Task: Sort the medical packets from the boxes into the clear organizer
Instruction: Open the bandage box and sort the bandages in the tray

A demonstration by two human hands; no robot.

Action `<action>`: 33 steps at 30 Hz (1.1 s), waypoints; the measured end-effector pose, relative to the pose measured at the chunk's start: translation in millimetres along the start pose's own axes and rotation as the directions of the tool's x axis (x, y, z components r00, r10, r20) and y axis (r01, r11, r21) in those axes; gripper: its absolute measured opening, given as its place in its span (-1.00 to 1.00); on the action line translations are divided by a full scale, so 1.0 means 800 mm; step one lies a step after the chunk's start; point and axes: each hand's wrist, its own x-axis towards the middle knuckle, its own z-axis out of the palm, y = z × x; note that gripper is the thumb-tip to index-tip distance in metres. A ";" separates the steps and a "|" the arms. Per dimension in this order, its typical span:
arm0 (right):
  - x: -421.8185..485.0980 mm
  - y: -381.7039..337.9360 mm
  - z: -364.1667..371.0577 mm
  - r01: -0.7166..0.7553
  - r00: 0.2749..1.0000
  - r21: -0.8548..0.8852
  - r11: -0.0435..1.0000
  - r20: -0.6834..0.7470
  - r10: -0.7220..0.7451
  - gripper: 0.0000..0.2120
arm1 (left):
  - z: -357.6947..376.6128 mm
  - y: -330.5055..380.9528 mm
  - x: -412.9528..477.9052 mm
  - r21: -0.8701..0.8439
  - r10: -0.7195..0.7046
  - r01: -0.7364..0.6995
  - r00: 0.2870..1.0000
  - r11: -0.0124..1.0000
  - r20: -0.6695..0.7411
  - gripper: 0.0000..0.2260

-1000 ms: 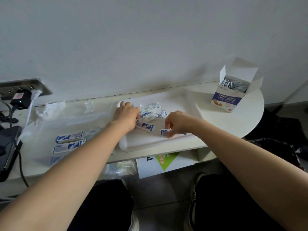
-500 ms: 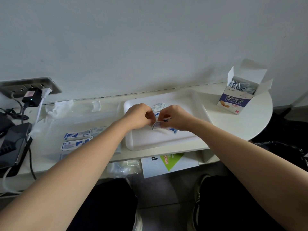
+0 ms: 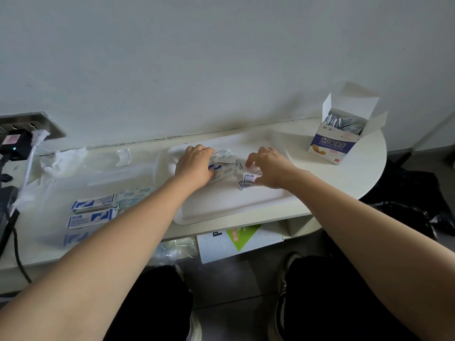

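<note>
The bandage packet (image 3: 249,179) lies on the white tray (image 3: 234,205), its long axis running left to right. The right hand (image 3: 270,168) pinches its right end. Just to the left, the left hand (image 3: 194,166) grips the heap of packets (image 3: 227,158) with curled fingers.

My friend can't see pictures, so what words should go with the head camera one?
Two bare hands work on a white tray: the left hand grips a bunch of blue-and-white packets, the right hand pinches one packet. More packets lie stacked in the clear organizer at left; an open box stands at right.
</note>
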 end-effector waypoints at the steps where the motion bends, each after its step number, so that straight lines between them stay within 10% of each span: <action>1: 0.001 0.000 0.001 -0.001 1.000 -0.008 1.000 -0.014 0.001 -0.59 | 0.001 -0.001 0.001 -0.001 -0.010 0.010 1.000 1.000 0.014 -0.53; 33: 0.021 -0.006 0.004 -0.063 0.991 0.558 0.828 -0.062 0.117 -0.88 | 0.010 -0.010 -0.023 -0.423 -0.351 0.246 0.917 0.872 -0.189 -0.86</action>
